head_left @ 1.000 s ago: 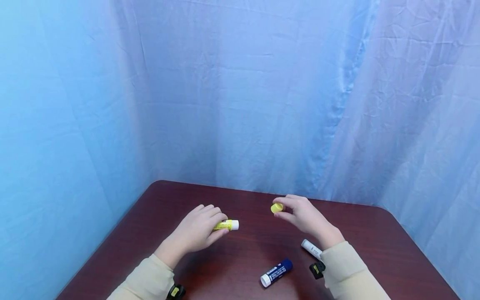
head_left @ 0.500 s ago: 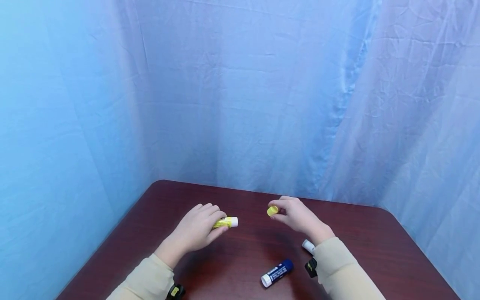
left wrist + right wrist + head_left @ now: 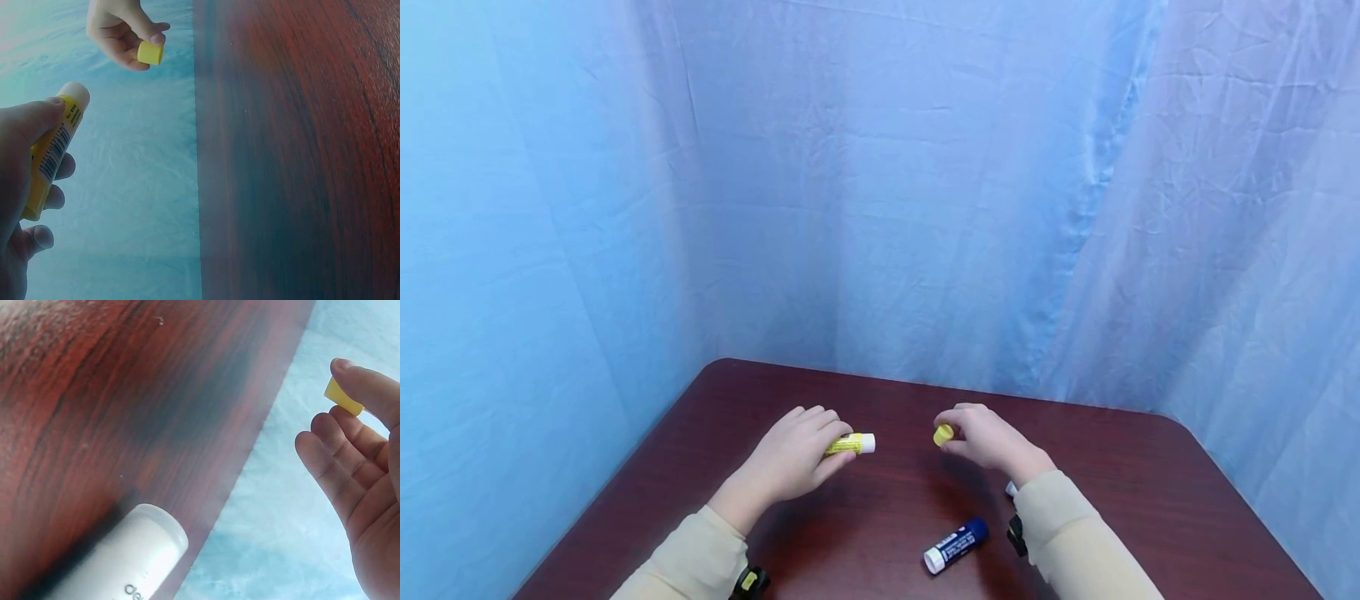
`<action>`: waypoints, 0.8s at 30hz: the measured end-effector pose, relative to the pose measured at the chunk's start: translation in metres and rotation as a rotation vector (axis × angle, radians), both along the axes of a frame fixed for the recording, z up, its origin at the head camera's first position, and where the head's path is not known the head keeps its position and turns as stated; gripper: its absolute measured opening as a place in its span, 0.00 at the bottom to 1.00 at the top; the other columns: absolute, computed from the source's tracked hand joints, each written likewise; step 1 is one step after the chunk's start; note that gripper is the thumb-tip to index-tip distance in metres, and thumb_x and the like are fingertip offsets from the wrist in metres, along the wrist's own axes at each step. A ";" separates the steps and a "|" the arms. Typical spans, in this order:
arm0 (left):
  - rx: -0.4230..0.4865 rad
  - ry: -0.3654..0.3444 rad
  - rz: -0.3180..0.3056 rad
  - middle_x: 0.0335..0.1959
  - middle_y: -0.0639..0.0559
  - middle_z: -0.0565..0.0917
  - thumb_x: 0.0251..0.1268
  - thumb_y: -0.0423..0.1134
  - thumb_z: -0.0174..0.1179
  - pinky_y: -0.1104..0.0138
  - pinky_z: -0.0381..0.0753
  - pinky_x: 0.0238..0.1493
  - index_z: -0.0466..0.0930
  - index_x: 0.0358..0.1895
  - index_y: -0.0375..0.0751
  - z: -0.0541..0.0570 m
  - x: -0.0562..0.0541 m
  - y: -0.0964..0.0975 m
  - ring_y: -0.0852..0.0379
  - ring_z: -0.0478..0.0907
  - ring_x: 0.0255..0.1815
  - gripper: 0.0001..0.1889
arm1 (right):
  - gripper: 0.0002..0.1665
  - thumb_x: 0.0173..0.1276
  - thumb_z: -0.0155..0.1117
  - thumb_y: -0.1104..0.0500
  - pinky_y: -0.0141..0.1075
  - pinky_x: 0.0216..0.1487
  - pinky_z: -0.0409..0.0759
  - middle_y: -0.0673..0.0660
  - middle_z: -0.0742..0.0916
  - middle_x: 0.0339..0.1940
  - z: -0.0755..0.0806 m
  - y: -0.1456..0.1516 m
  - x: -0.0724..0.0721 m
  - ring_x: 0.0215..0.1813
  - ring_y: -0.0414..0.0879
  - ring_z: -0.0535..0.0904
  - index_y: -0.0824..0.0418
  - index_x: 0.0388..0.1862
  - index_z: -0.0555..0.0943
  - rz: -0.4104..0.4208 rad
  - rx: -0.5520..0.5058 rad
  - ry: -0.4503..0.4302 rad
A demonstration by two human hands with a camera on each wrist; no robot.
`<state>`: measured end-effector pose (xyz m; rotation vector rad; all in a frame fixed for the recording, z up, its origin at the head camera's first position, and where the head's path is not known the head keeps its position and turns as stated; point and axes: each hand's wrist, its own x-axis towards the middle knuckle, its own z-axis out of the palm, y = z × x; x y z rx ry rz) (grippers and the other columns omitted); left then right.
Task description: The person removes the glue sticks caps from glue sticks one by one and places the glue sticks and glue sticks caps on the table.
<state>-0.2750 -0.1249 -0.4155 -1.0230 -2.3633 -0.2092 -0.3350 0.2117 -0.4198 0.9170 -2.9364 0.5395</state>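
Observation:
My left hand (image 3: 797,458) grips a yellow glue stick (image 3: 53,150), its white end (image 3: 868,443) pointing right; the barcode on its side shows in the left wrist view. Between thumb and fingertips my right hand (image 3: 988,437) pinches a small yellow cap (image 3: 943,434). In the right wrist view that cap (image 3: 342,397) sits apart from the other loosely bent fingers. A gap separates the cap from the glue stick, and both are held above the table.
On the dark red-brown table (image 3: 850,533) lies a blue glue stick (image 3: 956,546) with a white end. A white tube (image 3: 131,556) lies by the right forearm, mostly hidden by the sleeve in the head view. Blue cloth (image 3: 880,208) hangs around the table.
My right hand has moved left and toward me with the yellow cap, its sleeve now covering most of the white tube. The left hand stays nearly still with the glue stick.

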 end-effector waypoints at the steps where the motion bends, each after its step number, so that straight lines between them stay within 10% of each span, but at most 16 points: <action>1: 0.000 0.000 0.000 0.38 0.61 0.79 0.69 0.52 0.65 0.63 0.71 0.39 0.82 0.47 0.49 0.000 0.000 0.000 0.59 0.71 0.37 0.13 | 0.12 0.67 0.74 0.60 0.35 0.40 0.80 0.43 0.79 0.36 -0.001 -0.001 0.000 0.39 0.41 0.75 0.49 0.47 0.85 0.004 0.007 -0.002; 24: 0.013 0.002 0.004 0.38 0.61 0.78 0.70 0.51 0.64 0.64 0.71 0.39 0.82 0.47 0.50 -0.002 0.003 0.000 0.60 0.71 0.38 0.12 | 0.18 0.66 0.75 0.60 0.44 0.51 0.80 0.49 0.84 0.44 -0.021 -0.009 -0.008 0.47 0.46 0.76 0.57 0.54 0.86 -0.037 0.150 -0.043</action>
